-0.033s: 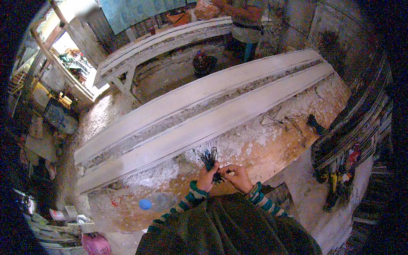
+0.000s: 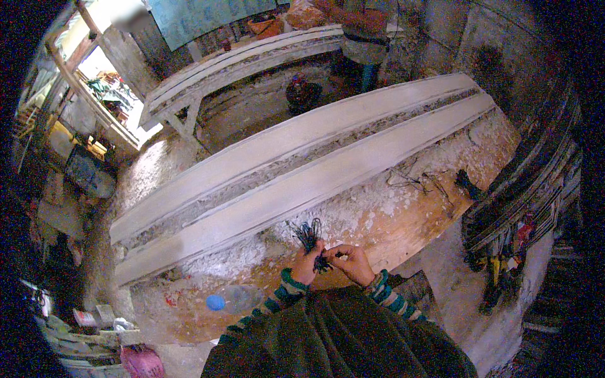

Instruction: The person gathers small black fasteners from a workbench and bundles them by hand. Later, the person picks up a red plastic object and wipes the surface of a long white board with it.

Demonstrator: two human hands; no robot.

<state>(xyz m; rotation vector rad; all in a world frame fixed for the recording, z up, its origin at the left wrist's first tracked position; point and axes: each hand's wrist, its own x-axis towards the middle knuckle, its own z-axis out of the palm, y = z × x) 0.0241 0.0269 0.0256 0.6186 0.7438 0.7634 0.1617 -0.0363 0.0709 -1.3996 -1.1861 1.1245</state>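
Wires (image 2: 309,234): a dark bundle of thin strands, held upright over the near edge of the table (image 2: 409,220). Left hand (image 2: 307,263) is closed around the bundle's lower end, and the loose loops fan out above the fist. Right hand (image 2: 354,263) sits just beside it, fingertips pinched on the strands at the base where the two hands meet. Both grips are tight on the same bundle. How many strands each hand takes cannot be told.

Table top is orange-brown, dusted with white chips and crumbs. Two long white mouldings (image 2: 302,170) lie side by side across it, running diagonally from lower left to upper right, just beyond the wires. A rough crumbly strip fills the gap between them. More thin wire (image 2: 413,179) lies loose on the table to the right, well apart from the hands, with a small dark object (image 2: 467,184) near it.

Bottle (image 2: 234,298), clear with a blue cap, lies on its side at the table's near left edge. A second bench (image 2: 246,63) with similar mouldings stands farther back; a person (image 2: 362,28) stands at its end.
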